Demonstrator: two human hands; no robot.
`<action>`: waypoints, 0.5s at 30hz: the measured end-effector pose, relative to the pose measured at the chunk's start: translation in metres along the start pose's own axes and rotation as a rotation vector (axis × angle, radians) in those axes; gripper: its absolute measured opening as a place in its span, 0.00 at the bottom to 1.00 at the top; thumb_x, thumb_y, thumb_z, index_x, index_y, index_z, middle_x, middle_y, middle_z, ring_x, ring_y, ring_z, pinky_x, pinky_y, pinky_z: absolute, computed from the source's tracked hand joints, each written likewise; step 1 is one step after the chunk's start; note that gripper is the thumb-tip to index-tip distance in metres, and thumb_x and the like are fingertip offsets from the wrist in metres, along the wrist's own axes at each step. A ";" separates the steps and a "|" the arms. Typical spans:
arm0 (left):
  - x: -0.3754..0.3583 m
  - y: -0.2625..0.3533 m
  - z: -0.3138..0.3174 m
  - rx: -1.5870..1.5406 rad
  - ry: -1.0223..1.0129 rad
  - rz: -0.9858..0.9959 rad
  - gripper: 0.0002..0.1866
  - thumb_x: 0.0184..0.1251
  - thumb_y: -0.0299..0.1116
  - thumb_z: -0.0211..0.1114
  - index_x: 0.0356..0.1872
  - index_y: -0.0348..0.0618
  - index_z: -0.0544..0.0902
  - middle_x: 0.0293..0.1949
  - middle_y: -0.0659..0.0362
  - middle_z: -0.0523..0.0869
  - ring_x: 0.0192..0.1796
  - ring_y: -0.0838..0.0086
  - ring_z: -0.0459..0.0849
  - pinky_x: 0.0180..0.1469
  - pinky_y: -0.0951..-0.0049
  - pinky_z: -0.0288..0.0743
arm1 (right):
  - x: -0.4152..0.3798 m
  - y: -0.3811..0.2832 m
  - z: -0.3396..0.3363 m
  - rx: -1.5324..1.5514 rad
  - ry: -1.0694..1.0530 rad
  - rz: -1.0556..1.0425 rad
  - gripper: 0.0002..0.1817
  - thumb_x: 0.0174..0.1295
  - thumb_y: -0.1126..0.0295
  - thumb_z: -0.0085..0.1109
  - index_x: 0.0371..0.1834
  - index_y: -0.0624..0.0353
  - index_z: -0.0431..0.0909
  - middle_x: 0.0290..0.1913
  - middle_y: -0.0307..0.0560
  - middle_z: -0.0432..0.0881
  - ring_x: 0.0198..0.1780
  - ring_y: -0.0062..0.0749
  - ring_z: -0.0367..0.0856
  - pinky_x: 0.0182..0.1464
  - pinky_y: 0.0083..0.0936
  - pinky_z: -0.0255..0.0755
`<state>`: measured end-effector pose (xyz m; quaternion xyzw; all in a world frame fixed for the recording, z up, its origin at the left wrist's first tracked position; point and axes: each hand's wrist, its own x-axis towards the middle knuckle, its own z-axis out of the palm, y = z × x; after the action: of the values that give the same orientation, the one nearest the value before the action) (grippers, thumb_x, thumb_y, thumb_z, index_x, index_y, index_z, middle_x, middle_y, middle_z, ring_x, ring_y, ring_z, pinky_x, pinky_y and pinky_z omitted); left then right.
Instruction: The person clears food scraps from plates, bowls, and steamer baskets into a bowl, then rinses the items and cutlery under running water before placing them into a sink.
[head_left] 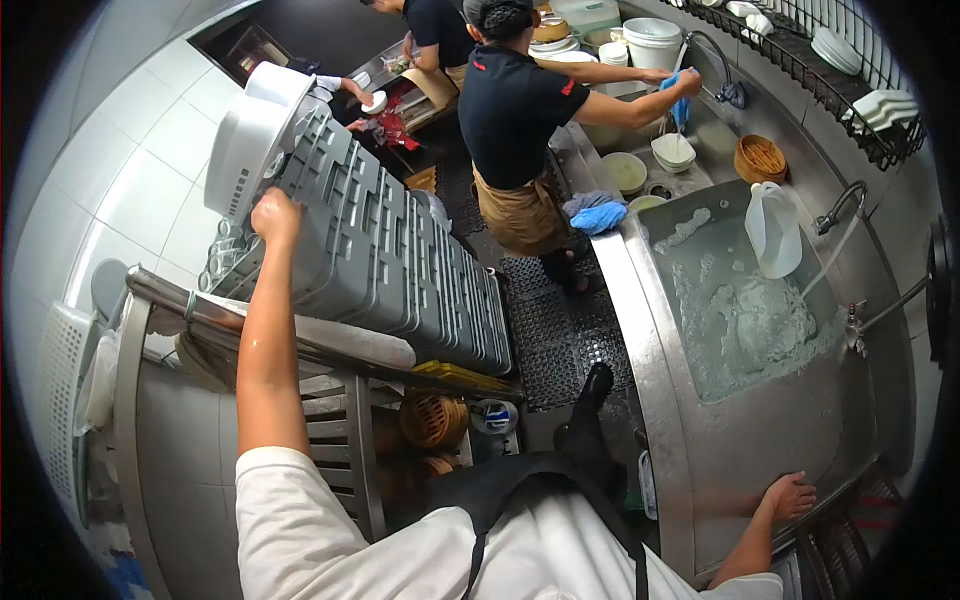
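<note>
My left hand (275,215) is closed in a fist at the top of a tall stack of grey plastic crates (345,230). What it grips, if anything, is hidden. Just above it a white plastic basin (235,150) rests tilted on the stack. My right hand (790,497) lies with fingers stretched out on the steel counter (745,455) beside the sink. In the sink's cloudy, foamy water (735,310) floats a white plastic jug (773,230), and water runs from a tap (843,205) near it.
A co-worker (515,110) in a brown apron stands at the far basin with a blue cloth (680,95). Others work behind. Bamboo steamers (434,418) sit on a low shelf at left. A black rubber mat (555,330) covers the aisle; a dish rack (800,70) hangs upper right.
</note>
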<state>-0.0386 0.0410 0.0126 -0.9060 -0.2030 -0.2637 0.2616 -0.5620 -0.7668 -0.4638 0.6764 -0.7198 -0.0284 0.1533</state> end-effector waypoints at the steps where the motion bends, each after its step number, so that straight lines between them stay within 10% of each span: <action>1: 0.001 0.000 -0.001 -0.007 -0.005 -0.001 0.26 0.47 0.51 0.79 0.38 0.39 0.84 0.38 0.49 0.90 0.42 0.57 0.90 0.46 0.61 0.83 | 0.001 0.000 0.005 0.023 0.010 0.006 0.40 0.73 0.40 0.32 0.75 0.61 0.60 0.76 0.60 0.60 0.76 0.53 0.58 0.75 0.50 0.51; 15: -0.003 0.003 -0.005 -0.037 0.028 -0.015 0.24 0.47 0.48 0.80 0.36 0.39 0.84 0.36 0.46 0.89 0.42 0.54 0.90 0.45 0.59 0.82 | 0.004 -0.001 0.003 0.046 0.018 -0.006 0.39 0.73 0.40 0.33 0.76 0.61 0.59 0.76 0.61 0.60 0.77 0.53 0.57 0.75 0.50 0.51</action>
<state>-0.0417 0.0351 0.0132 -0.9054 -0.2011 -0.2819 0.2457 -0.5623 -0.7711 -0.4666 0.6823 -0.7167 -0.0060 0.1440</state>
